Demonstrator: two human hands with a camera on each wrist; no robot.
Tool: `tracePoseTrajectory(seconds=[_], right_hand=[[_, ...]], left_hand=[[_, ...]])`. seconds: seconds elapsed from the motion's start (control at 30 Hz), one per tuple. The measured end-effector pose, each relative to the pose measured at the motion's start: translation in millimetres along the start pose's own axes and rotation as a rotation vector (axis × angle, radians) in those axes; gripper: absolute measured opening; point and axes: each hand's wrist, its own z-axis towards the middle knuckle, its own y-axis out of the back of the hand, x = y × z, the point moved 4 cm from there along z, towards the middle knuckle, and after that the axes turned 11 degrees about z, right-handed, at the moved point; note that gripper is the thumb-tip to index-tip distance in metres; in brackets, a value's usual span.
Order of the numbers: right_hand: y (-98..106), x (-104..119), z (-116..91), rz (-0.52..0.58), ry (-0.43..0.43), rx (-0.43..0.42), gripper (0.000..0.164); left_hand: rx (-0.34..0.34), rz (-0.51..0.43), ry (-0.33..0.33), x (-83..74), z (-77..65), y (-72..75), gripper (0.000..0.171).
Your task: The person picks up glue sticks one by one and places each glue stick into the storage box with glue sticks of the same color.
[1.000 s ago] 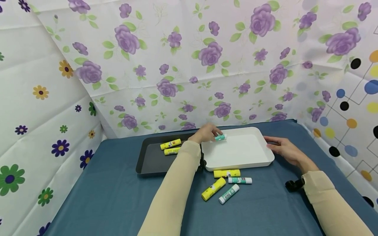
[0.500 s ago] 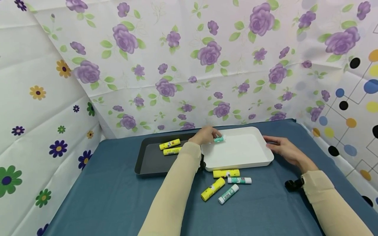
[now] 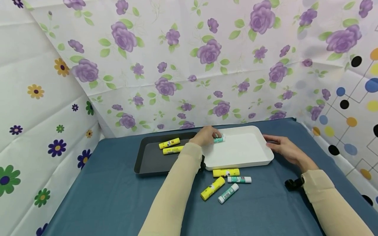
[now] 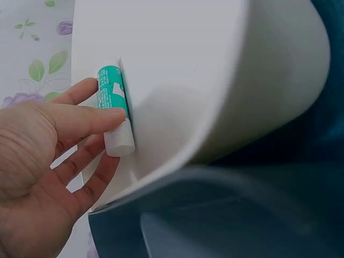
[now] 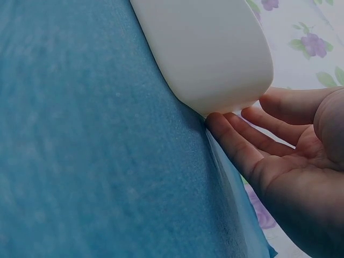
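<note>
My left hand (image 3: 205,136) is over the left end of the white tray (image 3: 239,154). Its thumb and fingers pinch a green glue stick (image 4: 112,94) with a white end, lying against the tray's surface in the left wrist view. At the tray's right side, my right hand (image 3: 284,149) touches the outer wall with fairly straight fingers; in the right wrist view, fingertips and thumb (image 5: 293,105) meet the tray's edge. Two yellow glue sticks (image 3: 169,143) lie in the dark grey tray (image 3: 147,164), partly behind the left forearm.
In front of the white tray, two yellow glue sticks (image 3: 212,188) and two green-and-white glue sticks (image 3: 228,193) lie on the blue tablecloth (image 3: 103,196). The trays stand side by side. Flowered cloth (image 3: 183,65) hangs behind the table.
The hands, trays and glue sticks hold almost the same places; the left fingers shift very slightly on the green glue stick. The head view moves a little.
</note>
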Motion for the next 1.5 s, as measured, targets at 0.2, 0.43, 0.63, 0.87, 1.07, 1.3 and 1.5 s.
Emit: tracePoseTrajectory(seconds=[0.2,0.43,0.63,0.87,1.07,1.3,1.5], right_hand=[[-0.3,0.2,0.1,0.004,-0.009,0.0,0.068],[-0.1,0.0,0.4,0.0,-0.001,-0.004,0.069],[0.3,-0.2,0.4,-0.006,0.002,-0.006,0.067],[-1.1,0.8,-0.5,-0.004,0.006,0.001,0.067],[-1.3,0.5,-1.0,-0.004,0.003,-0.003,0.068],[-1.0,-0.2,-1.7,-0.007,-0.004,-0.004,0.068],[-0.4,0.9,-1.3,0.005,-0.001,-0.003,0.067]], left_hand=[[0.015,0.013,0.011,0.5,1.2,-0.2,0.054],[0.015,0.029,0.011,1.1,1.4,1.5,0.054],[0.012,0.031,-0.011,-1.3,-0.6,4.6,0.053],[-0.012,-0.058,-0.049,-1.4,-7.1,11.4,0.042],[-0.06,-0.117,-0.08,-0.5,-12.8,18.1,0.034],[-0.111,-0.256,-0.173,-8.3,-28.0,28.0,0.031],[-0.119,-0.352,-0.256,-12.0,-52.5,30.8,0.032]])
